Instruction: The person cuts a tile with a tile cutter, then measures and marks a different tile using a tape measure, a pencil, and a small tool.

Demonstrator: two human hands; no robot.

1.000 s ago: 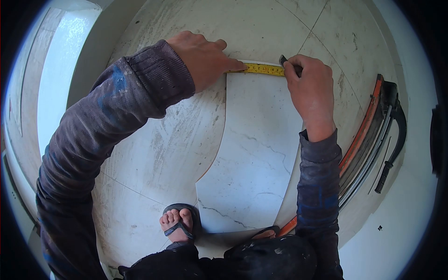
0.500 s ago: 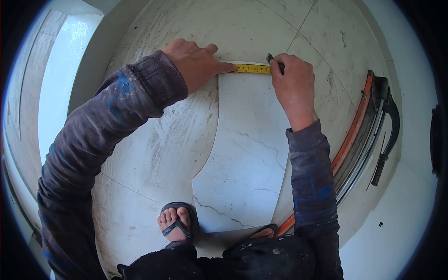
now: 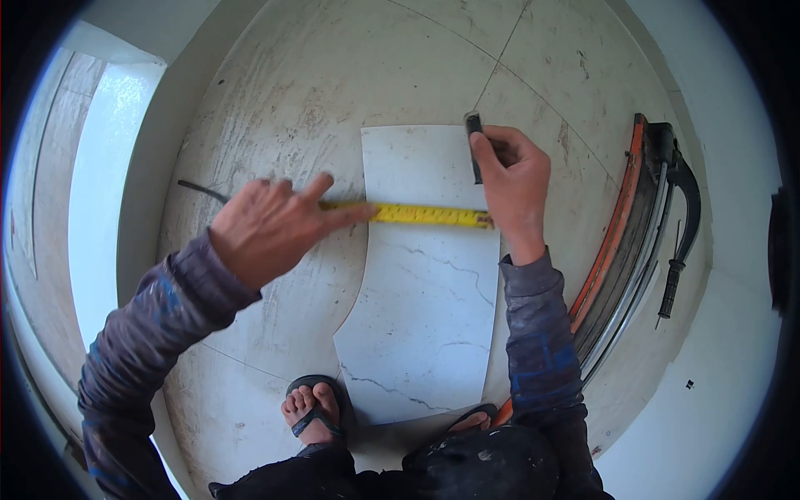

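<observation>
The yellow tape (image 3: 429,215) spans the white tile (image 3: 417,292) nearer its far edge, tip just short of the right edge. The left hand (image 3: 275,225), blurred, seems closed around it; the right (image 3: 517,179) grips a dark object (image 3: 473,125) by the far right corner. Laying the tape flat and square should keep readings true.

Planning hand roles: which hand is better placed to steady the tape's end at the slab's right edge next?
Probably the right hand: it is nearer that end of the yellow tape, though it holds a dark object. The left hand is by the left edge of the white slab.
</observation>
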